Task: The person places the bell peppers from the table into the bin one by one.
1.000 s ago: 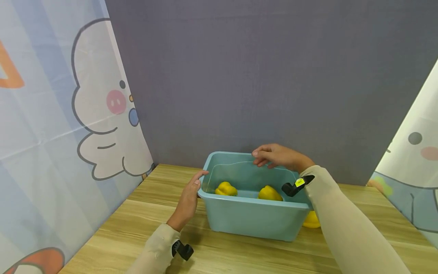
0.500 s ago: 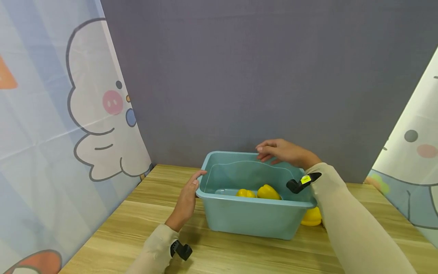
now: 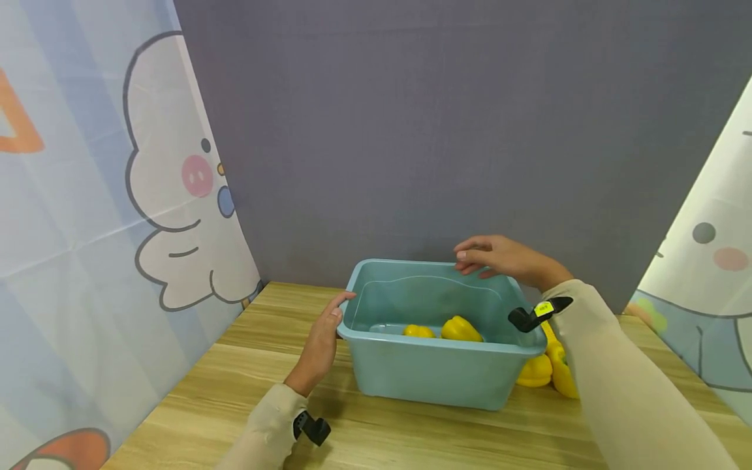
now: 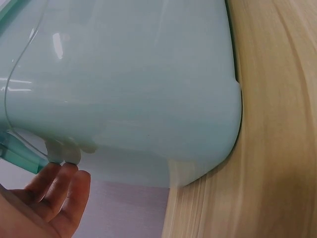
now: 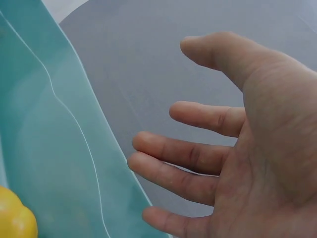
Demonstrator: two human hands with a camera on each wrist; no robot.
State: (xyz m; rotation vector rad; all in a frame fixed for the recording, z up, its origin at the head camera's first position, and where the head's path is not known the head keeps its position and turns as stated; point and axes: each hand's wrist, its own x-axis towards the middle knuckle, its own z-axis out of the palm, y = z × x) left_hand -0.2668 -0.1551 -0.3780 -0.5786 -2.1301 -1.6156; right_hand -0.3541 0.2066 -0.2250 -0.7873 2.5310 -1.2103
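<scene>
A light teal plastic bin (image 3: 429, 375) stands on the table, with two yellow bell peppers (image 3: 461, 329) lying inside near each other. At its left rim, my left hand (image 3: 318, 349) grips the edge. In the left wrist view, several fingers (image 4: 69, 198) press the outer wall just below the rim. My right hand (image 3: 508, 258) hovers over the back right of the bin, fingers apart and loosely bent, nothing in it. The right wrist view shows its palm, with the fingertips overlapping the rim and one yellow pepper (image 5: 15, 215) at the lower left.
Several more yellow bell peppers (image 3: 536, 372) lie on the wood-grain table (image 3: 282, 333) just right of the bin, partly hidden by the right forearm. A grey curtain (image 3: 411, 143) hangs close behind. Cartoon-printed cloths stand at both sides.
My right hand has moved right and slightly up. The left pepper in the bin has shifted right, near the other one. More peppers beside the bin have come into view. My left hand stays put.
</scene>
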